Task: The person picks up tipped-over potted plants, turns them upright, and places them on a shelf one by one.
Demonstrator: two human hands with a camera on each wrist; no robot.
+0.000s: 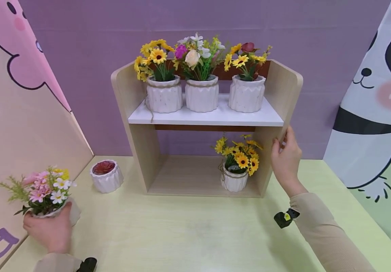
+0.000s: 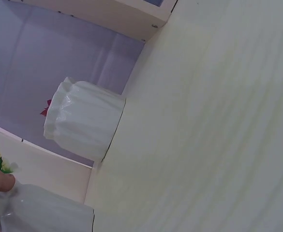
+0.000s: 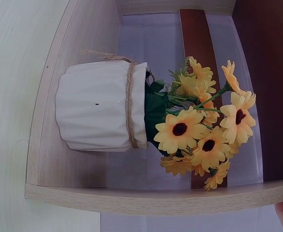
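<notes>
At the lower left, my left hand [image 1: 51, 228] grips a white flowerpot [image 1: 74, 212] of pink, white and yellow artificial flowers [image 1: 44, 190]. The left wrist view shows its thumb [image 2: 3, 182] on the pot's rim, and the pot's base at table level. My right hand [image 1: 287, 160] touches the outside of the wooden shelf's [image 1: 267, 166] right side panel, below the white middle board [image 1: 205, 115]. Just inside that panel, a white pot [image 3: 100, 106] with twine and yellow daisy-like flowers [image 3: 204, 130] stands on the lower level.
Three potted flower arrangements stand on the upper level: yellow [image 1: 165, 96], mixed colours [image 1: 202, 96], and yellow with dark red [image 1: 246, 96]. Left of the shelf, a white pot [image 1: 108, 181] with a dark red plant sits on the table [image 1: 182, 234]. Panels with cartoon animals flank the table.
</notes>
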